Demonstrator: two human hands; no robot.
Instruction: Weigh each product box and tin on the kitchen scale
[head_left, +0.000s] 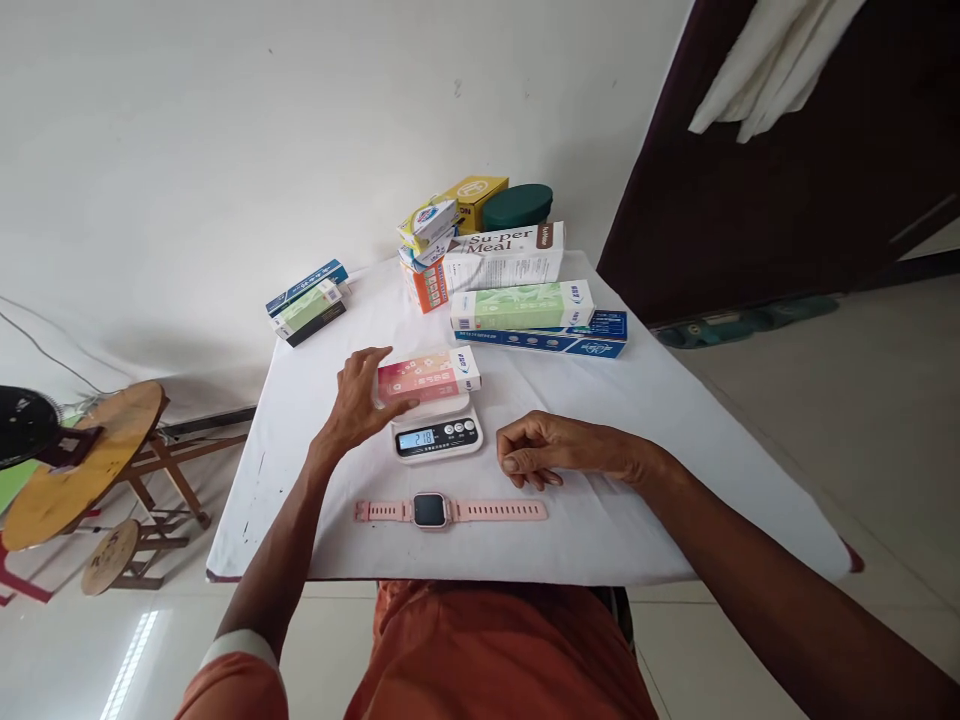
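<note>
A pink toothpaste-style carton lies across the white digital kitchen scale, whose lit display seems to read 218. My left hand is at the carton's left end, thumb on the near side and fingers on the far side, spread apart. Whether the fingertips touch the carton I cannot tell. My right hand rests on the white-covered table to the right of the scale, fingers curled in with nothing visible in them. Nearer to me, a smartwatch with a pink strap is laid out flat.
Behind the scale, a green carton sits on a blue carton. A white Su-per Meal box, yellow box, small stacked boxes and dark green lid stand farther back. More cartons lie at the left edge.
</note>
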